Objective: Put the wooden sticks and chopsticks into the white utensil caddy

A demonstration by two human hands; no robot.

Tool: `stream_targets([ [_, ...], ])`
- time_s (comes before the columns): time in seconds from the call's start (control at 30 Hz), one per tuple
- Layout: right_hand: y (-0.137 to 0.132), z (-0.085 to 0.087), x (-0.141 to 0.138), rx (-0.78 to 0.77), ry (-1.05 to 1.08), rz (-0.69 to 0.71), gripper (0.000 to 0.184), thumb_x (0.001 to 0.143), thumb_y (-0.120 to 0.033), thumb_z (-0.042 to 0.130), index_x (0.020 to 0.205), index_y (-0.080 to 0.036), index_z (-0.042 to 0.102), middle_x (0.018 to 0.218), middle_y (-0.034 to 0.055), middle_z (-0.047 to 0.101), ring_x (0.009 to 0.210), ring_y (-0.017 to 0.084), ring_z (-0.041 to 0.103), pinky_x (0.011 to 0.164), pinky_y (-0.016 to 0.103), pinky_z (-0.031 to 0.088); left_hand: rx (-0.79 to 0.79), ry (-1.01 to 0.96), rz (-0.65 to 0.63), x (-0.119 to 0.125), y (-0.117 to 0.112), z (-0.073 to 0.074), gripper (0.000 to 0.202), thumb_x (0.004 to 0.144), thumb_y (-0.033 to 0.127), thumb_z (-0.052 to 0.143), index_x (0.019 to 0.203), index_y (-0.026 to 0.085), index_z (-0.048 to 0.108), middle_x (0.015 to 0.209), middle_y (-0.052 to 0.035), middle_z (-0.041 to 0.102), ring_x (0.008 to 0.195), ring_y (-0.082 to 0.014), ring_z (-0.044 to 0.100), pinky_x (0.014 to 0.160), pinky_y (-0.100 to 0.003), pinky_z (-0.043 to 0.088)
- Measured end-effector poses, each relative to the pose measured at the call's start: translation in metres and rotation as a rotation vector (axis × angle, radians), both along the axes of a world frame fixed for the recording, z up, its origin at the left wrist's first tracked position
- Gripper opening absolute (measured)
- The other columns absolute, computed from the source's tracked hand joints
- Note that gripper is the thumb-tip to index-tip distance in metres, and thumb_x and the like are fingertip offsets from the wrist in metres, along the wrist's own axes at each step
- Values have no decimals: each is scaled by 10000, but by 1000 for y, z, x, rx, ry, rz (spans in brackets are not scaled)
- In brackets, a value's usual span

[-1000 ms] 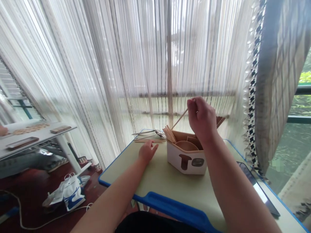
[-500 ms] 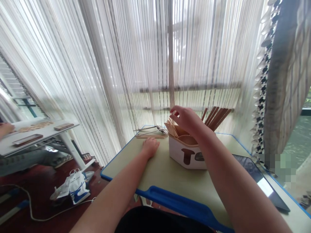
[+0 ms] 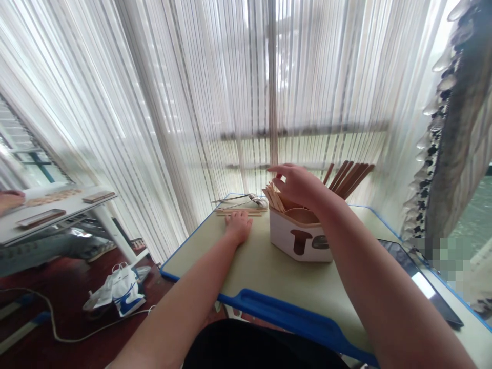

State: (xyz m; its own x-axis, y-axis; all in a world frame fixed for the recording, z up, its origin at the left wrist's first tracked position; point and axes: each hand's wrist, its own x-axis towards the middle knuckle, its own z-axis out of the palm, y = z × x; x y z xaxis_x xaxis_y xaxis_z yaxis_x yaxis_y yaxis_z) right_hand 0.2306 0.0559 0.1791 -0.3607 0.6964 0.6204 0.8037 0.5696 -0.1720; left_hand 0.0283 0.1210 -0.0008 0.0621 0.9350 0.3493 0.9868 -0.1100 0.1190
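My left hand (image 3: 239,226) lies flat on the table with its fingers spread, fingertips at a few thin wooden sticks (image 3: 230,210) laid side by side. Just above the left part of a white holder (image 3: 282,238) is my right hand (image 3: 298,182), its index finger stretched out and the thumb apart from it. I see nothing held in it. Right below its fingers, a bunch of pale wooden sticks (image 3: 273,199) stands in the holder. Several darker brown sticks (image 3: 351,179) lean out on the holder's right side, partly behind my right forearm.
Metal tools (image 3: 257,200), perhaps scissors or tweezers, lie at the table's far edge. A dark tablet (image 3: 418,282) rests at the right. The table (image 3: 277,279) has a blue rim. A second table (image 3: 88,207) stands left, with another person's hand (image 3: 11,201); a white bag (image 3: 125,289) sits on the floor.
The fingers of my right hand have straightened and lifted slightly above the pale sticks. My left hand stays in place on the table. The view has shifted a little.
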Motion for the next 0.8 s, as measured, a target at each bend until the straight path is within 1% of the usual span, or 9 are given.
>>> stream_targets([
  [0.13,-10,8,2,74,72,23,319,846,-247,447,1103,-248,636,1071,63,609,729,131,554,684,282,420,58,5,49,-1,-4,5,346,846,340,429,1108,182,590,1162,-133,561,1100,-290,471,944,-478,332],
  [0.23,-16,11,3,96,98,42,323,835,-243,463,1116,-234,622,1043,59,617,743,136,553,665,274,420,11,-6,80,-2,-3,5,276,853,321,430,964,186,644,1110,-127,584,1051,-283,497,900,-472,358],
  [0.3,-18,13,2,90,99,50,337,828,-249,475,1139,-227,604,1040,63,621,762,145,557,658,272,420,-2,-9,68,-3,-3,5,245,859,308,436,914,195,647,1072,-113,603,1020,-268,512,895,-470,356],
  [0.43,-22,14,0,97,96,44,332,837,-246,451,1135,-231,595,1061,65,619,765,150,560,646,276,413,100,-48,-42,-1,-6,7,219,889,267,405,907,192,610,1017,-85,626,984,-224,535,890,-408,368],
  [0.53,-27,14,-2,84,79,26,387,838,-257,450,1217,-239,527,1023,64,632,746,153,561,623,274,399,162,-146,-167,1,-12,9,208,909,251,373,918,191,572,930,-62,635,902,-179,566,834,-324,404],
  [0.6,-30,15,-3,12,23,21,424,827,-280,472,1249,-240,495,940,56,651,726,158,564,600,265,388,190,-223,-233,3,-16,9,191,912,244,367,919,195,551,897,-48,632,861,-159,573,804,-291,419],
  [0.67,-35,15,-3,-129,-99,43,359,812,-309,494,1158,-250,568,872,43,662,699,156,566,576,253,378,256,-297,-273,4,-21,8,191,918,250,350,943,196,532,901,-47,626,850,-152,574,789,-279,430],
  [0.73,-39,14,-4,-282,-232,80,271,796,-337,511,1018,-257,644,869,39,665,681,149,571,555,243,371,332,-357,-291,5,-24,9,211,925,261,320,971,193,514,905,-54,621,841,-149,575,775,-276,440],
  [0.8,-43,13,-6,-369,-308,98,268,781,-353,527,993,-256,659,888,46,665,666,144,576,539,238,368,383,-397,-289,5,-28,10,226,928,268,297,984,192,503,890,-57,617,824,-148,577,758,-276,445],
])
